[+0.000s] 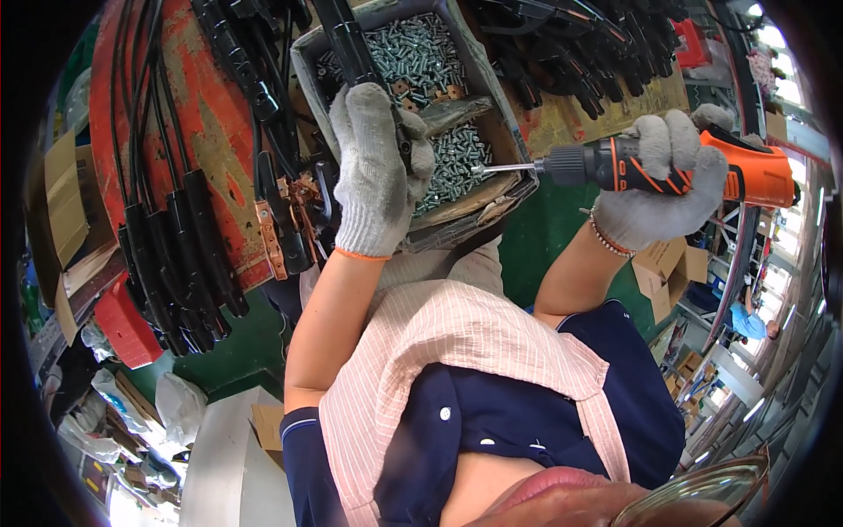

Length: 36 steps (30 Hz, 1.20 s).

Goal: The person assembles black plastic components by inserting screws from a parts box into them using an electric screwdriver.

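Observation:
My left hand (373,180), in a grey-white knitted glove, is closed around a long black plastic handle-like part (347,44) and holds it over the left side of a worn box (514,114). Silver screws (417,53) fill the far section of that box, with a few small copper pieces (452,91) among them. More screws (452,162) lie in the near section. My right hand (650,211), also gloved, grips an orange and black cordless screwdriver (751,171) held level. Its bit (505,168) points left over the near screws, apart from the black part.
Bundled black cables with black handles (189,255) hang over the left edge of the red, worn table (206,132). Copper clamp pieces (270,237) lie beside the box. Many black parts (571,44) are piled at the right. A cardboard box (667,272) stands on the green floor.

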Each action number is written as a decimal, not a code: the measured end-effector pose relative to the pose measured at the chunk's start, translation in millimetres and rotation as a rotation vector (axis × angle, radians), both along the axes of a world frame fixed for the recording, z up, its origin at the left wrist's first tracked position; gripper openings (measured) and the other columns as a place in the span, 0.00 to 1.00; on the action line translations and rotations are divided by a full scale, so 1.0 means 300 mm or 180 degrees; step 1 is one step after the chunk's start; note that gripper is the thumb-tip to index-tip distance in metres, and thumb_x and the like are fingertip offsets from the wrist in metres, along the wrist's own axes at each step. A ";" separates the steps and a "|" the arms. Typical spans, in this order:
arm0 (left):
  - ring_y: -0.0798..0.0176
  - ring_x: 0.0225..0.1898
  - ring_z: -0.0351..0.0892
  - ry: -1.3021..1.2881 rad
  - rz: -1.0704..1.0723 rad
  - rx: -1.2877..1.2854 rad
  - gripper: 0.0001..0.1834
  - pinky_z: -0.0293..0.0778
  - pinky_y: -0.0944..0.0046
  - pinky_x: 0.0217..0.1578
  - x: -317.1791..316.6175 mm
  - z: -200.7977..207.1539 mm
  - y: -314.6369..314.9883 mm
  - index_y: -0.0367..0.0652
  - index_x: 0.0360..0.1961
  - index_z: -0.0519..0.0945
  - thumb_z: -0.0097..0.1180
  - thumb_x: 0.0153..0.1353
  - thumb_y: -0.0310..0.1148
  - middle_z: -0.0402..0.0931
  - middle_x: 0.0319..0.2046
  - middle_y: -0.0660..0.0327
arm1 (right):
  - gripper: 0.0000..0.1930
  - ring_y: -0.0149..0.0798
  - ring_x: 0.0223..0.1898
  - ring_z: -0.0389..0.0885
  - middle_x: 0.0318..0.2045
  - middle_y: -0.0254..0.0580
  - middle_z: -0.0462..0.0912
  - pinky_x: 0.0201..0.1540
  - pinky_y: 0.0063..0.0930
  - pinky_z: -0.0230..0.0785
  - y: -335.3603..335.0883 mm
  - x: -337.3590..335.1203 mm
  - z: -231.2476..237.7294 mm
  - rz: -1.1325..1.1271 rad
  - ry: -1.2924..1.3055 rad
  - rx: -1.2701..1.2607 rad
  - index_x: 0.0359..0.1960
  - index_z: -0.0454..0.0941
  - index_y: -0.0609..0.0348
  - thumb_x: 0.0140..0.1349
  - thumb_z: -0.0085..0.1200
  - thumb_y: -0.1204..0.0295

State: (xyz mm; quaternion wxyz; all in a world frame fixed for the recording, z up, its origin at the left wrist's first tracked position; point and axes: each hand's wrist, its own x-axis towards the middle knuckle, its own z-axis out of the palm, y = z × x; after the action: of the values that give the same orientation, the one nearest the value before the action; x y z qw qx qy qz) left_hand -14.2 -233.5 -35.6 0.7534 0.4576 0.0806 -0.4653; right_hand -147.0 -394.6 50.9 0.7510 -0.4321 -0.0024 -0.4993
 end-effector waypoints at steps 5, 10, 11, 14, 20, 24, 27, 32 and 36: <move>0.73 0.16 0.67 -0.0159 -0.0090 -0.0296 0.39 0.59 0.76 0.12 -0.006 -0.004 0.006 0.54 0.50 0.69 0.39 0.55 0.76 0.72 0.24 0.67 | 0.19 0.28 0.19 0.67 0.22 0.30 0.69 0.27 0.19 0.67 -0.004 0.046 0.019 0.0459 -0.0452 0.0365 0.52 0.66 0.56 0.61 0.56 0.72; 0.72 0.19 0.66 0.0047 0.0129 -0.0088 0.42 0.56 0.73 0.16 -0.009 0.021 -0.006 0.49 0.32 0.74 0.36 0.51 0.81 0.71 0.23 0.67 | 0.18 0.30 0.18 0.66 0.21 0.30 0.68 0.24 0.23 0.66 0.010 0.116 0.001 0.0444 -0.0499 0.0403 0.51 0.67 0.56 0.61 0.55 0.71; 0.72 0.19 0.66 0.0103 0.0157 -0.0054 0.42 0.56 0.73 0.16 -0.009 0.027 -0.008 0.49 0.32 0.74 0.36 0.51 0.81 0.71 0.24 0.67 | 0.15 0.30 0.20 0.69 0.21 0.31 0.71 0.29 0.22 0.69 0.016 0.124 -0.003 0.0386 -0.0319 0.0261 0.49 0.69 0.56 0.61 0.55 0.71; 0.72 0.19 0.66 0.0167 0.0066 0.0020 0.41 0.57 0.73 0.16 -0.004 0.040 0.000 0.49 0.33 0.74 0.36 0.52 0.80 0.71 0.26 0.67 | 0.13 0.29 0.21 0.70 0.22 0.30 0.73 0.32 0.22 0.71 0.032 0.136 -0.022 0.0242 -0.0032 0.0202 0.48 0.71 0.54 0.63 0.54 0.71; 0.72 0.18 0.66 -0.0019 0.0075 -0.0152 0.42 0.57 0.73 0.15 -0.001 0.012 0.007 0.47 0.33 0.74 0.36 0.52 0.80 0.71 0.25 0.67 | 0.13 0.30 0.22 0.70 0.21 0.30 0.72 0.32 0.23 0.71 0.026 0.147 -0.034 0.0323 -0.0072 0.0142 0.49 0.71 0.53 0.63 0.54 0.70; 0.72 0.17 0.66 -0.0014 -0.0033 -0.0142 0.43 0.56 0.73 0.14 -0.004 0.017 -0.004 0.47 0.32 0.74 0.35 0.53 0.80 0.69 0.20 0.66 | 0.14 0.30 0.22 0.69 0.21 0.30 0.71 0.31 0.22 0.71 0.024 0.141 -0.026 0.0350 -0.0090 0.0142 0.49 0.71 0.52 0.63 0.53 0.70; 0.71 0.16 0.66 -0.0068 -0.0011 -0.0078 0.44 0.56 0.72 0.13 -0.002 0.012 0.000 0.47 0.31 0.74 0.34 0.52 0.81 0.68 0.19 0.66 | 0.14 0.30 0.22 0.69 0.21 0.30 0.70 0.31 0.21 0.70 0.032 0.149 -0.040 0.0316 -0.0009 0.0035 0.50 0.70 0.53 0.63 0.53 0.70; 0.71 0.14 0.65 -0.0204 -0.0008 0.0017 0.45 0.55 0.72 0.12 -0.003 0.021 -0.006 0.47 0.31 0.74 0.31 0.51 0.82 0.68 0.17 0.66 | 0.15 0.30 0.22 0.69 0.21 0.30 0.70 0.31 0.19 0.70 0.038 0.149 -0.049 0.0247 0.0059 -0.0014 0.50 0.70 0.54 0.63 0.54 0.70; 0.71 0.14 0.64 -0.0221 0.0035 0.0028 0.46 0.55 0.72 0.12 -0.007 0.022 -0.015 0.46 0.31 0.74 0.30 0.51 0.83 0.67 0.16 0.66 | 0.14 0.28 0.19 0.66 0.20 0.30 0.69 0.27 0.21 0.67 0.048 0.164 -0.019 0.0388 -0.0211 0.0257 0.49 0.70 0.55 0.62 0.54 0.73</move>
State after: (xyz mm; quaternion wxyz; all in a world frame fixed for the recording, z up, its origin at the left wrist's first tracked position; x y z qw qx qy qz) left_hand -16.2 -238.1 -28.9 0.7563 0.4763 0.0591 -0.4446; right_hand -97.8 -380.2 45.3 0.7963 -0.3837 -0.0335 -0.4664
